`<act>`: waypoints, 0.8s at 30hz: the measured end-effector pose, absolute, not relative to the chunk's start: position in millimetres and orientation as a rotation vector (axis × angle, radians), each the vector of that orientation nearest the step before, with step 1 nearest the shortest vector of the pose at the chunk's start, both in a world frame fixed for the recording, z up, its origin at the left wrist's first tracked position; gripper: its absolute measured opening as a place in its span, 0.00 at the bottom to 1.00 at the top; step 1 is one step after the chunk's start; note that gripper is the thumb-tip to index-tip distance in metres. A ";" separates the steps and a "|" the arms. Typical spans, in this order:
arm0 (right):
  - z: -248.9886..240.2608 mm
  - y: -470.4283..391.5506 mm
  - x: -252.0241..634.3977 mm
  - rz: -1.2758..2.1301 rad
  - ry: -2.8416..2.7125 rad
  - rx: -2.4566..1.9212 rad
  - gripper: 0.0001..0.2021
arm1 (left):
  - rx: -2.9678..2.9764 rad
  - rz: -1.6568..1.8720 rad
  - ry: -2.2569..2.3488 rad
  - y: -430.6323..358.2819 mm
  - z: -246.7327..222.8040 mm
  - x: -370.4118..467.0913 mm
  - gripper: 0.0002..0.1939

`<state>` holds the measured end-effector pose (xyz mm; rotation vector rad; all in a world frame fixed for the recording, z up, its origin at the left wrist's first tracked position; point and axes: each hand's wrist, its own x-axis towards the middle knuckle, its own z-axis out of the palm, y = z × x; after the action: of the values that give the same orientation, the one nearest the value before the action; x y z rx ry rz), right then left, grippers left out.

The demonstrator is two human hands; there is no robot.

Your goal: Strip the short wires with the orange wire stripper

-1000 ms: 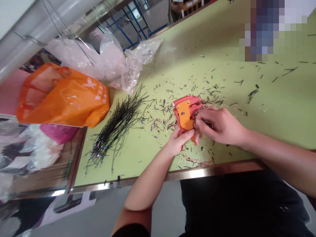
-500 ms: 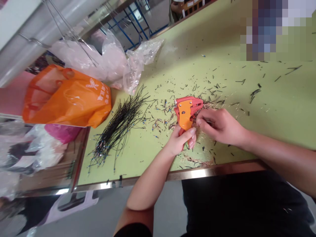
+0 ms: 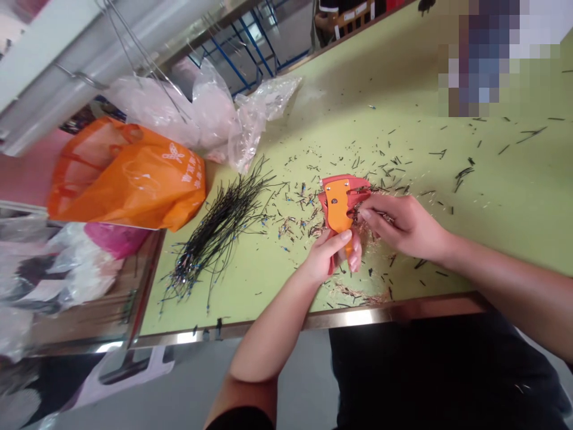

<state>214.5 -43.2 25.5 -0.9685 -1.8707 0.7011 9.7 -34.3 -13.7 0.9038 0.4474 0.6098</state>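
Note:
My left hand (image 3: 329,254) is wrapped round the handles of a red and orange hand tool (image 3: 338,203), whose red jaws point right. Its handles stand apart, with my fingers between and around them. Close to the jaws, my right hand (image 3: 398,224) has thumb and forefinger pinched together; what they hold is too small to make out. Left of the tool lies a bundle of thin black wires (image 3: 219,224) with small blue ends. Black offcuts (image 3: 389,173), copper-coloured strands and loose blue-ended bits are scattered around both hands.
The green table (image 3: 286,286) has a metal front edge. An orange bag (image 3: 134,173) and clear plastic bags (image 3: 215,113) stand at the back left. A pink bag (image 3: 119,239) lies on a lower surface at the left. A pixelated area covers the upper right.
The handles of the tool in my left hand have spread apart. My right hand stays beside the jaws, its fingers still pinched. The view has shifted slightly.

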 end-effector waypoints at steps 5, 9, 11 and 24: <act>21.1 -41.3 214.6 0.732 -1.855 -0.930 0.12 | 0.879 0.601 0.441 -33.6 -14.2 9.8 0.19; 21.0 -41.2 214.0 0.819 -1.809 -0.896 0.12 | 0.892 0.591 0.457 -34.4 -15.3 8.9 0.19; 21.2 -41.4 213.3 0.887 -1.786 -0.870 0.13 | 0.884 0.594 0.473 -35.1 -15.0 8.8 0.19; 25.9 -49.6 208.9 0.927 -1.794 -1.028 0.12 | 1.076 0.704 0.596 -37.9 -27.1 8.8 0.19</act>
<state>208.9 -49.6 25.9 -1.0276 -1.7939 0.9272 8.8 -37.9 -27.1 1.0762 0.5960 0.7035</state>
